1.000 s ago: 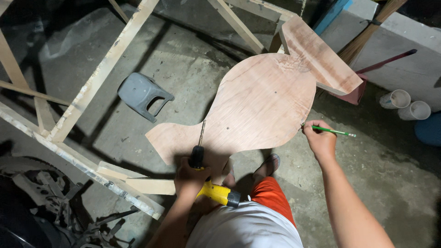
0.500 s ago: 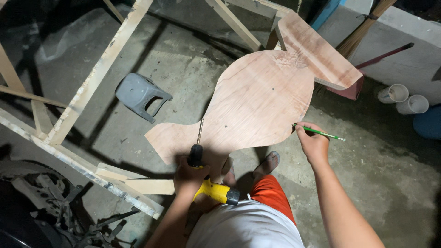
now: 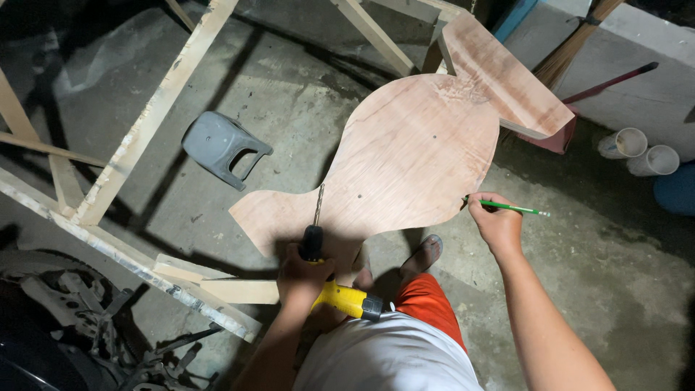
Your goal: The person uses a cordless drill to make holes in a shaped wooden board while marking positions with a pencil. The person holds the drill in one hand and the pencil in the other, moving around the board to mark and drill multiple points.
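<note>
- Gripping a yellow drill (image 3: 334, 279), the left hand (image 3: 304, 275) had its fingers closed around the handle, and the hand was at the near edge of the plywood panel (image 3: 405, 156).
- The drill bit (image 3: 317, 205) pointed away from the person and lay over the narrow near part of the plywood panel; I cannot tell if its tip touched the wood.
- The right hand (image 3: 496, 224) was at the right edge of the plywood panel, with its fingers closed around a green pencil (image 3: 507, 208).
- The pencil's left end reached the edge of the panel, and its other end pointed away to the right.
- The plywood panel was cut in a curved shape, wide in the middle and narrow near the person, and two small dark holes were visible on its surface.
- At the far end of the panel, a thick wooden board (image 3: 503, 76) lay tilted, touching the panel.
- A grey plastic stool (image 3: 221, 148) lay on its side on the concrete floor (image 3: 594, 275), left of the panel.
- A frame of wooden beams (image 3: 156, 108) stood further left of the panel.
- Two white pipe ends (image 3: 641, 152) lay well to the right of the panel.
- Below the near edge of the panel, the person's foot in a sandal (image 3: 423, 255) was on the floor.
</note>
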